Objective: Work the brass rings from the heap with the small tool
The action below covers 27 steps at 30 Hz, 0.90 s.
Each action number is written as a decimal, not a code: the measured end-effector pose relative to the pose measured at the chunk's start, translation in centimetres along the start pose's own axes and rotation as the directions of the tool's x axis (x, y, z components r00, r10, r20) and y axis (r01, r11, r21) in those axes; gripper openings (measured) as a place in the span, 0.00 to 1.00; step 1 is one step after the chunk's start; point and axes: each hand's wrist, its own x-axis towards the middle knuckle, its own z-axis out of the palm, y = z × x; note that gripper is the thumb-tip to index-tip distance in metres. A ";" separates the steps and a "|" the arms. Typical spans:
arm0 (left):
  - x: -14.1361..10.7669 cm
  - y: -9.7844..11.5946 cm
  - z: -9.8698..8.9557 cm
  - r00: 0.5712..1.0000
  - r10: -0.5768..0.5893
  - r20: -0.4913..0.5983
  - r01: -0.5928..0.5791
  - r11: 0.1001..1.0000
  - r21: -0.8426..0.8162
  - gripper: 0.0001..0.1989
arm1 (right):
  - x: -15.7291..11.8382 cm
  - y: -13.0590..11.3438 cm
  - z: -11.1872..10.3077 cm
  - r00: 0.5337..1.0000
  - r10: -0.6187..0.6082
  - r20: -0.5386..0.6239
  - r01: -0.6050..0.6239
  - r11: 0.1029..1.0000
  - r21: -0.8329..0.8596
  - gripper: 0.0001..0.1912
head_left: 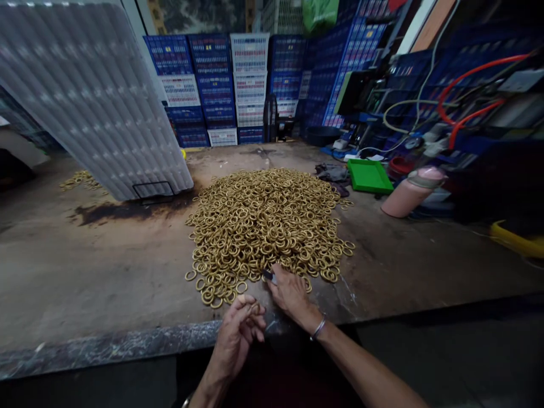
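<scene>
A broad heap of gold-coloured metal rings [263, 221] lies on the worktable [127, 272]. Close to the table's front edge is my left hand [238, 331], its fingers curled together. A bit of a gold-coloured ring [255, 306] shows between thumb and fingers; the rest of it is hidden. My right hand [291, 292], with a metal bangle on the wrist, reaches to the near edge of the heap. It is closed on a small black-and-grey tool [269, 276], whose exact kind I cannot make out.
A tall stack of clear ridged plastic trays [97, 102] leans at the left, beside a dark stain. Blue and white crates [250, 79] line the back. To the right are a green tray [369, 175], a pink bottle [412, 192] and red hoses [457, 122].
</scene>
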 end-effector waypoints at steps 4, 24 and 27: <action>0.2 0.2 -0.3 0.997 -0.077 0.013 0.078 0.988 -0.135 0.11 | 0.3 0.0 0.1 1.000 0.009 0.005 -0.009 0.999 0.032 0.06; 1.4 0.2 0.4 0.868 0.424 0.259 -0.460 0.487 0.743 0.08 | -1.4 -0.8 -1.3 0.902 0.003 0.431 -0.418 0.246 0.874 0.11; 1.3 0.4 0.9 0.898 0.392 0.197 -0.408 0.578 0.707 0.07 | -1.7 -0.9 -1.2 0.905 -0.022 0.425 -0.413 0.197 0.889 0.12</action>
